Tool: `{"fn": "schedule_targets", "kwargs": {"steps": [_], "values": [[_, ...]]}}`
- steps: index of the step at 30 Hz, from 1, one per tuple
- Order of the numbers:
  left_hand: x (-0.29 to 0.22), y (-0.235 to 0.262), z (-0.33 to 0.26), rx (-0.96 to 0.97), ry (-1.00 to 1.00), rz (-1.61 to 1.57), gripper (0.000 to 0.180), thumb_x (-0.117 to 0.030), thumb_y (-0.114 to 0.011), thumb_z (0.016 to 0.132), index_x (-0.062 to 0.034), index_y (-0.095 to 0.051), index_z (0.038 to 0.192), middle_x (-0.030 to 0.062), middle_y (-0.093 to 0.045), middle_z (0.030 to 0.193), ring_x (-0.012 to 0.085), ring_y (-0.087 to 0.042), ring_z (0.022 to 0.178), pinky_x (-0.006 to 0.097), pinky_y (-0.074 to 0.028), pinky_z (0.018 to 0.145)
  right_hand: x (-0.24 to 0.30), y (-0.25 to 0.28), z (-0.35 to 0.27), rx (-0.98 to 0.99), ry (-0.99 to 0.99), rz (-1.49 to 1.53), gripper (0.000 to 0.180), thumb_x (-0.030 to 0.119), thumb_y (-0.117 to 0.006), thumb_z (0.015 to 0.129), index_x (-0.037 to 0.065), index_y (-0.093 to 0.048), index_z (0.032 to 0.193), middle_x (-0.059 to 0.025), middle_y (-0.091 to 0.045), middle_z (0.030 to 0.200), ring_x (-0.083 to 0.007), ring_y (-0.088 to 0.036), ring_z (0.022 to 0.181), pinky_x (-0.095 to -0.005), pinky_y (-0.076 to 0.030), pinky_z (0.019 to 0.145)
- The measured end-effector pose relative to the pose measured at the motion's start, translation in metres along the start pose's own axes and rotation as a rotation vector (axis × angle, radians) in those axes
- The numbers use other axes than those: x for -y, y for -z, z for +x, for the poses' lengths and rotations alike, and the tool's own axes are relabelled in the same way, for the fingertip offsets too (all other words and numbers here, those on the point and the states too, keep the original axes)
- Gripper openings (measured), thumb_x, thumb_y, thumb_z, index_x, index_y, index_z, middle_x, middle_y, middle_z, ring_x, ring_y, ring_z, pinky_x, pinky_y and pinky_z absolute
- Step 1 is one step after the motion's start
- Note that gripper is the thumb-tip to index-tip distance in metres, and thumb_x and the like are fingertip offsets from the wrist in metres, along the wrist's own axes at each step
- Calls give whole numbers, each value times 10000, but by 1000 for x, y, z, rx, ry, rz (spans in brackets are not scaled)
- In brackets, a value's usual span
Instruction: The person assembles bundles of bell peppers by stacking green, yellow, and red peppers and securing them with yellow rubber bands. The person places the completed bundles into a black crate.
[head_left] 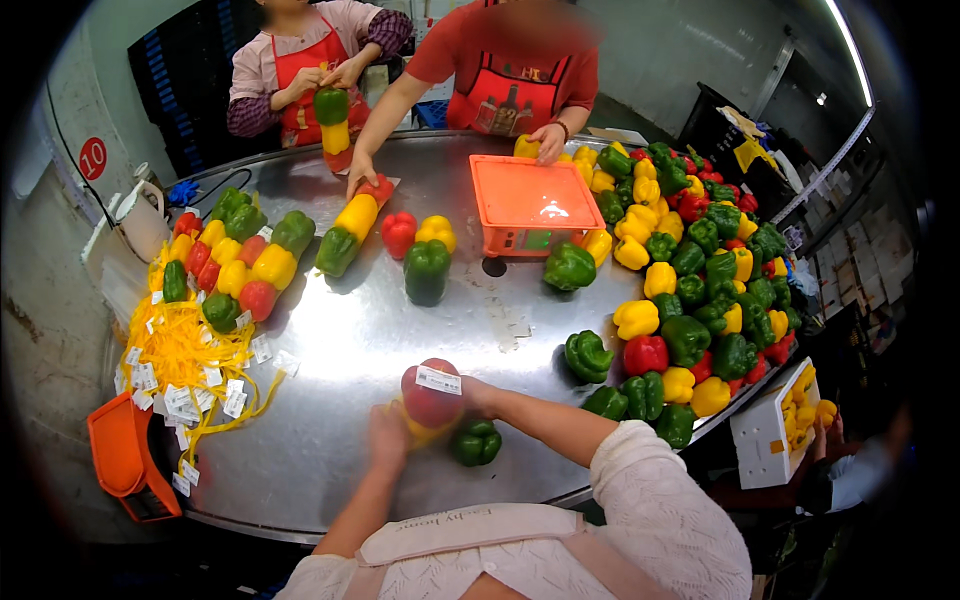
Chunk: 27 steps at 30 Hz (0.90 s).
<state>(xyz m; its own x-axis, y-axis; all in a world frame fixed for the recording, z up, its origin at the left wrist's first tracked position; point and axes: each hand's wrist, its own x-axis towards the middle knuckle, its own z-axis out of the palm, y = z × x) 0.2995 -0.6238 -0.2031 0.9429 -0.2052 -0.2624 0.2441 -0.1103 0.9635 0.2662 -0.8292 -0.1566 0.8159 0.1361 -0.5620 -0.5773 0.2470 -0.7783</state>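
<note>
At the near edge of the table, both my hands are on a net bag of bell peppers, blurred by motion. A red bell pepper (430, 398) with a white label is uppermost, and yellow shows beneath it. My left hand (388, 436) is closed on the bag's left side. Against the other side, my right hand (480, 397) grips close to the red pepper; some of its fingers are hidden. A loose green bell pepper (476, 442) rests on the table just below my right hand.
A large pile of mixed bell peppers (690, 290) covers the right side. An orange scale (535, 195) stands at the far middle. Filled net bags (235, 262) and tangled yellow nets (190, 345) lie left, above an orange bin (125, 445). Two co-workers opposite handle bagged peppers (355, 220).
</note>
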Motion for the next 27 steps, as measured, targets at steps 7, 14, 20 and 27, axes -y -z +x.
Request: {"fn": "schedule_targets", "kwargs": {"steps": [7, 14, 20, 27], "values": [[-27, -7, -1, 86, -91, 17, 202, -246, -439, 1055, -58, -508, 1085, 96, -550, 955, 186, -538, 840, 337, -470, 695, 25, 3, 8, 43, 402, -490, 409, 300, -676, 926, 65, -600, 1252, -52, -638, 1206, -163, -608, 1053, -318, -495, 901], [-174, -15, -18, 314, 14, -370, 231, -283, -509, 1016, -52, -502, 1020, 41, -483, 867, 153, -519, 787, 303, -435, 609, 145, -20, -92, 3, 242, -43, 408, 385, -579, 964, 54, -615, 1200, -57, -662, 1144, -155, -653, 958, -314, -528, 761], [-166, -38, -76, 559, -113, -293, 316, -361, -476, 1040, -47, -454, 1016, 53, -497, 869, 103, -475, 710, 275, -414, 531, 113, -51, -197, -252, 155, 124, 467, 418, -552, 983, 84, -560, 1309, -64, -627, 1216, -174, -631, 1075, -323, -531, 797], [-126, -45, -82, 494, -17, -199, 272, -350, -536, 1031, -87, -467, 1016, 5, -564, 873, 46, -488, 670, 216, -382, 514, 21, -38, -189, -385, 205, 385, 403, 273, -622, 962, 124, -515, 1322, -40, -565, 1270, -179, -595, 1098, -339, -514, 892]]}}
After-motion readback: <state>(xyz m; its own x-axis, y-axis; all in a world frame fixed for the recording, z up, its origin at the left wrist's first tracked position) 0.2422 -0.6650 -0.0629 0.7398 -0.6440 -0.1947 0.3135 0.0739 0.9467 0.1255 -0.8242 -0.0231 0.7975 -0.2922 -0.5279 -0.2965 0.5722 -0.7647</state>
